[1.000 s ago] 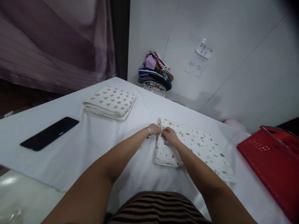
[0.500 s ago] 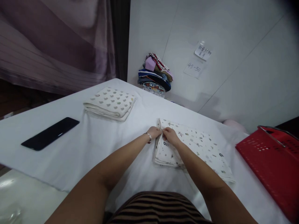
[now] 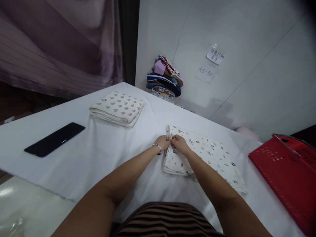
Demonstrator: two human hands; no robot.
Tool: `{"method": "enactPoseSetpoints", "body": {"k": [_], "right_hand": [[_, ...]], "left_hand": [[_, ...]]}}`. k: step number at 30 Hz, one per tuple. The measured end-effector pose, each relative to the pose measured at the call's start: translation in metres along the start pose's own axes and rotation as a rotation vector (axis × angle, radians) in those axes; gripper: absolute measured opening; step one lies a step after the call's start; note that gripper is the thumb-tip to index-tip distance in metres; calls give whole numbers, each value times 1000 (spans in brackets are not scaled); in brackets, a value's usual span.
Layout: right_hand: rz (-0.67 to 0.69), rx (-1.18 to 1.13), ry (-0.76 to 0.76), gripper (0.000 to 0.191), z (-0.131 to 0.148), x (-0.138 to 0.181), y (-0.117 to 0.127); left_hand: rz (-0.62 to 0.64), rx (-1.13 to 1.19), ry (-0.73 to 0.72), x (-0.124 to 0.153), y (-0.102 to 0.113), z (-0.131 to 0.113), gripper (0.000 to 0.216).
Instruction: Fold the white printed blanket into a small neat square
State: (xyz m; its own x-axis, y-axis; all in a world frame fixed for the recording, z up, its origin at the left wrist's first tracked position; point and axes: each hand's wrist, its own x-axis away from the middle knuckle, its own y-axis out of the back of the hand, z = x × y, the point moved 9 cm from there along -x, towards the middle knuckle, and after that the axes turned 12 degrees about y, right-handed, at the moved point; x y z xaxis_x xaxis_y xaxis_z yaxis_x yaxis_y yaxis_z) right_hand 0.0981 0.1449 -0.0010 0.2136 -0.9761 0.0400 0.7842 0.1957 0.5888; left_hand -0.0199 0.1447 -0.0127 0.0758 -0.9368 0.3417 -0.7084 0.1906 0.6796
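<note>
We see grey-brown motifs scattered over the white cloth (image 3: 212,153), grey shapes in rows on the cream cloth (image 3: 119,106) at far left, a white tabletop (image 3: 106,144), black phone (image 3: 54,140), red basket (image 3: 281,174) and our brown-and-black striped top (image 3: 168,220).

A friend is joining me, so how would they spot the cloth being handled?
Find the white-covered table, then look between the red shopping basket at right and the grey-patterned folded cloth at left. There lies the folded white cloth, with the left hand and right hand at its left edge. Its small, scattered motifs vary in shape; its neighbour mostly repeats one.
</note>
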Motion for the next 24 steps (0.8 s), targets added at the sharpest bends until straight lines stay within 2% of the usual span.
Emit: {"method": "enactPoseSetpoints", "body": {"k": [5, 10, 13, 17, 22, 24], "right_hand": [[12, 102, -8, 11, 7, 2, 2], [-36, 531, 50, 13, 30, -1, 19], [-2, 652, 53, 13, 35, -4, 17], [25, 559, 49, 9, 30, -9, 10], [34, 155, -73, 7, 7, -9, 0], [42, 86, -99, 2, 1, -7, -3]], "left_hand": [[-9, 21, 3, 2, 2, 1, 16], [-13, 59, 16, 4, 4, 2, 15], [-17, 86, 21, 4, 5, 4, 16], [-8, 129, 10, 4, 3, 6, 15], [-1, 188, 6, 6, 2, 8, 15], [3, 210, 4, 7, 1, 7, 16]]}}
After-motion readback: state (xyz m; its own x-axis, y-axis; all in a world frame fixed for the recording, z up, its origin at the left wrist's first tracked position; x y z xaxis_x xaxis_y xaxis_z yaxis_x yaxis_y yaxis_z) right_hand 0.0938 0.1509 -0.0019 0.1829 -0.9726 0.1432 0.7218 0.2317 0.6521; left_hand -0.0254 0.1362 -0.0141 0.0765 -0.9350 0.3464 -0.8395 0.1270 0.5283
